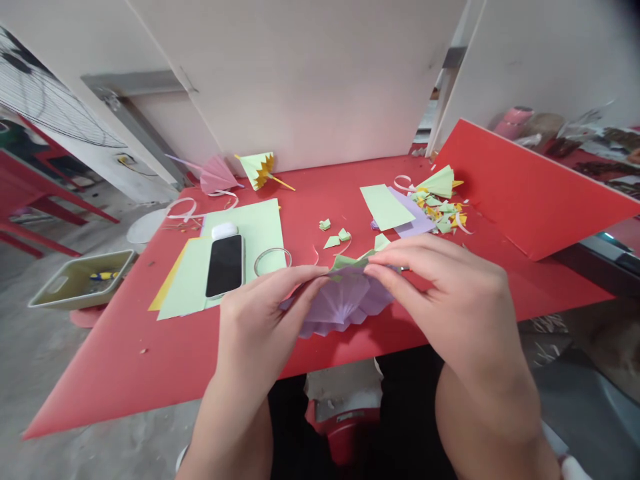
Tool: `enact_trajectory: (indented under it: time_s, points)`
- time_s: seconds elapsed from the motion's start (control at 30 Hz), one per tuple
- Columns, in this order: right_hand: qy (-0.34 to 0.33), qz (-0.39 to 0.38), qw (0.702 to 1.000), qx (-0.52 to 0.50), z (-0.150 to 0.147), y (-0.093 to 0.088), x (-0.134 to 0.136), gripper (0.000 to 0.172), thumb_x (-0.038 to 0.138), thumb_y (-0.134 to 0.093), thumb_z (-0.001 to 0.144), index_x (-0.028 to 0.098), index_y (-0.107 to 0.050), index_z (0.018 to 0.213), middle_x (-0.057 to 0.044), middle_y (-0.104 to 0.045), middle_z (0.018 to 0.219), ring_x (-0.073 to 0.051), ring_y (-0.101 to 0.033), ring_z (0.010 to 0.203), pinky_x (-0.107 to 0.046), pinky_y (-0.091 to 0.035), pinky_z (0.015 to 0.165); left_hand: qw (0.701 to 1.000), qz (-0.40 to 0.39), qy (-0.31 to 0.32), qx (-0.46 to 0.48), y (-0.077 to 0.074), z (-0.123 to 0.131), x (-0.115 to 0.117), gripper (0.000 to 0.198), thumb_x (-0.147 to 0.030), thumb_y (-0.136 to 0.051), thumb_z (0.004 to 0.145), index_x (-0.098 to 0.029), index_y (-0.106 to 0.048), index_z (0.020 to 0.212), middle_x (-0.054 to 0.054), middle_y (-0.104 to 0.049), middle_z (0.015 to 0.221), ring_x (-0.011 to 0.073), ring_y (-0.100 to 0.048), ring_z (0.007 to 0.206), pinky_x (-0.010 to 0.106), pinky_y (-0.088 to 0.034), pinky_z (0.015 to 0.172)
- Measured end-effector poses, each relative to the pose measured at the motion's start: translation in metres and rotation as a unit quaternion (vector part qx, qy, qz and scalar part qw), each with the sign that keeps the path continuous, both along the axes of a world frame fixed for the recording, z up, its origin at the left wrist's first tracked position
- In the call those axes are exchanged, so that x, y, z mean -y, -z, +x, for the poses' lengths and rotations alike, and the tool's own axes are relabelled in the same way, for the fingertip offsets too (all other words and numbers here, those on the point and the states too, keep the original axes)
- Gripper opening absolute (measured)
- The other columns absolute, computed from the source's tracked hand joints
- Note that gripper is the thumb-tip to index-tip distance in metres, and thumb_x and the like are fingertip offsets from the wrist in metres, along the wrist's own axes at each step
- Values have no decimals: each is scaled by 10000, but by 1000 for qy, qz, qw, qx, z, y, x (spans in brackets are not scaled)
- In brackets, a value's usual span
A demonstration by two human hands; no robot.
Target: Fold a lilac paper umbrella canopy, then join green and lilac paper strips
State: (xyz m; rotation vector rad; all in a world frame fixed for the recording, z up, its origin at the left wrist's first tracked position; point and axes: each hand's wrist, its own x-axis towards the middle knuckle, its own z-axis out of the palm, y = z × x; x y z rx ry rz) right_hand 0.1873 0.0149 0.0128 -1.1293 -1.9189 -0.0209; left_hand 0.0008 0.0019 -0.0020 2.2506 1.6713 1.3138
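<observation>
Between both hands is a pleated paper fan, purple with a pale green edge along its top. My left hand pinches the green edge at its left end between thumb and fingers. Further along the same edge, my right hand pinches it with thumb and forefinger. The fan hangs spread above the near part of the red table, its folds fanning from a low middle point. Just beyond it lie small green paper scraps. Fingers hide part of its upper edge.
On the red table, a phone and white case rest on green sheets, beside a bangle. Paper umbrellas stand at the back. Cut scraps lie right, near a tilted red board. A bin stands left.
</observation>
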Motion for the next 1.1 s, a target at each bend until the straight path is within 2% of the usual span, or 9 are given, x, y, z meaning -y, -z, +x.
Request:
enact_trajectory:
  time_s: [0.37,0.6,0.97,1.1]
  points:
    - [-1,4,999,-32,3,-9,4,93,192,-613,800,245,-654,736,19,-689,754,-138,-647,708,-259,-522,649,1000,12,-8,-1,-1,-2,2,85,-224,-617,803,-274,-665,850,-66,-690,709,87,-630,589,186,-509,571]
    - [24,10,998,-54,6,-9,4,79,181,-647,774,248,-654,732,35,-693,753,-130,-649,709,-253,-522,670,1000,9,-5,6,-3,-2,3,62,-214,-624,802,-262,-651,830,-69,-688,726,69,-622,593,164,-512,583]
    - [45,35,994,-92,11,-7,3,82,176,-660,761,257,-672,751,21,-700,789,-156,-650,740,-295,-525,647,1000,16,5,9,-3,-3,4,75,-210,-627,797,-267,-657,835,-62,-694,717,92,-642,606,187,-524,575]
    - [90,41,985,-140,12,-8,1,89,175,-652,767,253,-674,729,16,-688,768,-163,-642,739,-305,-520,633,1000,15,2,15,-3,-2,3,73,-207,-627,797,-268,-657,825,-67,-689,708,84,-635,595,182,-524,579]
